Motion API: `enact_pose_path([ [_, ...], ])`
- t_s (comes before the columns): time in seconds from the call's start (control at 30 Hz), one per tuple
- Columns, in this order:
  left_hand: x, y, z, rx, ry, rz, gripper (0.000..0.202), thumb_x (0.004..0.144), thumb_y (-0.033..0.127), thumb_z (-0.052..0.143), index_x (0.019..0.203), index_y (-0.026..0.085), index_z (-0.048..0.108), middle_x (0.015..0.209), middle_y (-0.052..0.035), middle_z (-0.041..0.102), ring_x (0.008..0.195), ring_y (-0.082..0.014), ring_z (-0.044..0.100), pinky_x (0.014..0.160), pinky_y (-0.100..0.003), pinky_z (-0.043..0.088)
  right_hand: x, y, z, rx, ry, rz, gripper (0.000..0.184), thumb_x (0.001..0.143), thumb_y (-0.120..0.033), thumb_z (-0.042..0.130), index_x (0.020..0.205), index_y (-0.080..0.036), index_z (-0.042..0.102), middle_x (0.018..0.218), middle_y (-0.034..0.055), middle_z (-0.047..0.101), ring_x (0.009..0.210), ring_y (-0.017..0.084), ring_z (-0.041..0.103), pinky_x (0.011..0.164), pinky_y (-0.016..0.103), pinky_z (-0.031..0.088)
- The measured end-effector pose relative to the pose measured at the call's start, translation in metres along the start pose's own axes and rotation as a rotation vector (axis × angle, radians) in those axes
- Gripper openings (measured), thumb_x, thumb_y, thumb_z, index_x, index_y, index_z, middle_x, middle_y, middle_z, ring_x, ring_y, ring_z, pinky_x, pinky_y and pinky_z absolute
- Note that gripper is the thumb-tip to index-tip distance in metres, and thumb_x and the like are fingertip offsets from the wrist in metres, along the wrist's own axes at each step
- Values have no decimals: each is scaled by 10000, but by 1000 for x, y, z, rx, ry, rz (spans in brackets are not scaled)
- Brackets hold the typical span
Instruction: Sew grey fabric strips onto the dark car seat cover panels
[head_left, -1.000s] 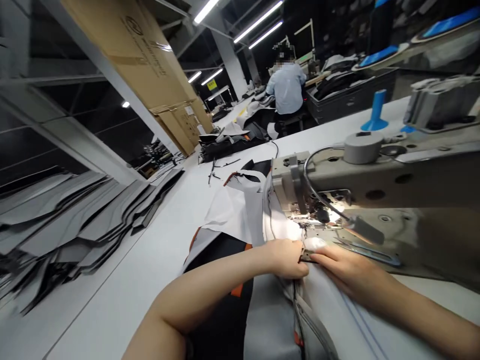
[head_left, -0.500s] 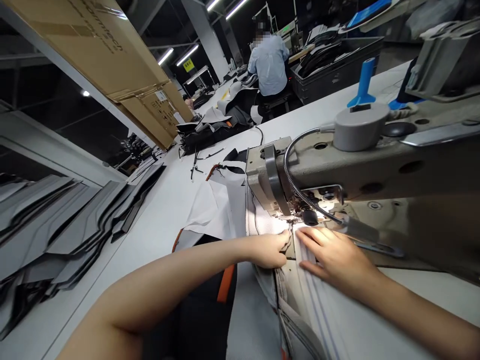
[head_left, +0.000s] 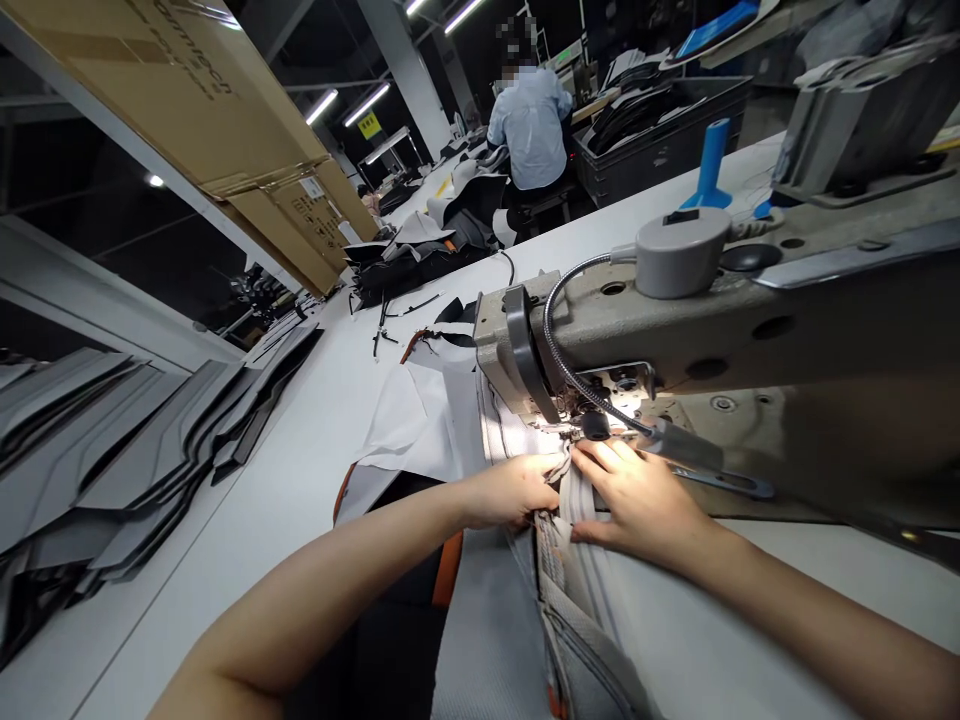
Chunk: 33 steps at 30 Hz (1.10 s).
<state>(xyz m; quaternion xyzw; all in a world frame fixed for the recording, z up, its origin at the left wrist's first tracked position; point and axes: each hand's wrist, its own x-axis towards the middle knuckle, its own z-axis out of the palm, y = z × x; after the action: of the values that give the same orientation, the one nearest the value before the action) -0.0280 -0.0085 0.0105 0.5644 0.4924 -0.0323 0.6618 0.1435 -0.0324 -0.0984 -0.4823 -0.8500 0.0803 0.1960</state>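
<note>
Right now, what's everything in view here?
Sewing machine: one, grey, right
Lamp: one, grey, on the machine
Fabric work: uncounted; grey, white, black, orange; lower centre
Table: at least one, white, under the fabric
Panel stacks: uncounted, grey and black, left
Fabric pile: one, grey and black, farther back
Scraps: several, black, on the table
Cardboard boxes: at least one, brown, upper left
Cone: one, blue, behind the machine
Crate: one, dark grey, background
Sign: one, yellow, background
Ceiling lights: several, white, top
Person: one, light-blue shirt, background
Left hand: one, bare, gripping fabric
Right hand: one, bare, spread on fabric

Partial "mtech" ltrg (head_left: 196, 48) on cardbd box (head_left: 240, 135), rest illeg.
</note>
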Motion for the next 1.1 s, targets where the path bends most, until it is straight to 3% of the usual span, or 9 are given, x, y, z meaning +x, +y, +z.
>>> enact_pose_path([
  [0.13,6,-9,10,100,-10,55,649,713,120,434,1350,189,331,539,104,330,406,-69,282,416,-200,240,-7,9,7,20,176,-120,720,739,-478,631,1309,-69,472,1246,189,573,1128,304,533,843,405,461],
  [0.3,9,-8,12,377,62,111,508,733,116,427,1239,153,444,654,59,430,549,-94,400,543,-221,353,-14,29,4,35,216,-115,273,911,-309,426,1028,-198,646,1019,82,660,896,215,609,757,331,455],
  [0.4,10,-8,12,505,85,98,391,728,136,434,1115,147,482,737,26,484,641,-125,458,578,-234,381,-10,27,1,1,188,-143,295,917,-243,369,1002,-195,648,914,88,628,763,198,579,632,312,417],
  [0.5,12,-11,12,583,95,112,316,730,151,436,1042,146,483,780,9,503,683,-141,486,588,-237,397,-6,18,1,3,156,-202,311,906,-250,370,1074,-156,614,923,111,601,787,218,552,620,322,405],
  [0.83,11,-18,14,585,150,135,473,744,184,421,1214,135,433,902,-44,580,796,-194,557,683,-281,443,-1,13,5,-112,175,-256,424,872,-223,379,1224,-48,539,1079,183,594,936,268,538,768,404,466],
  [0.97,12,-22,14,565,153,180,515,745,178,424,1257,134,402,1005,-77,602,876,-220,568,738,-306,449,8,8,3,-176,170,-273,406,844,-176,390,1187,-43,564,1014,180,612,891,268,562,747,403,479],
  [1.1,15,-23,17,569,186,142,451,746,193,433,1192,127,448,977,-85,615,847,-227,574,678,-299,447,15,9,1,-177,148,-264,357,819,-145,423,1116,-78,608,941,157,624,864,264,583,746,387,478],
])
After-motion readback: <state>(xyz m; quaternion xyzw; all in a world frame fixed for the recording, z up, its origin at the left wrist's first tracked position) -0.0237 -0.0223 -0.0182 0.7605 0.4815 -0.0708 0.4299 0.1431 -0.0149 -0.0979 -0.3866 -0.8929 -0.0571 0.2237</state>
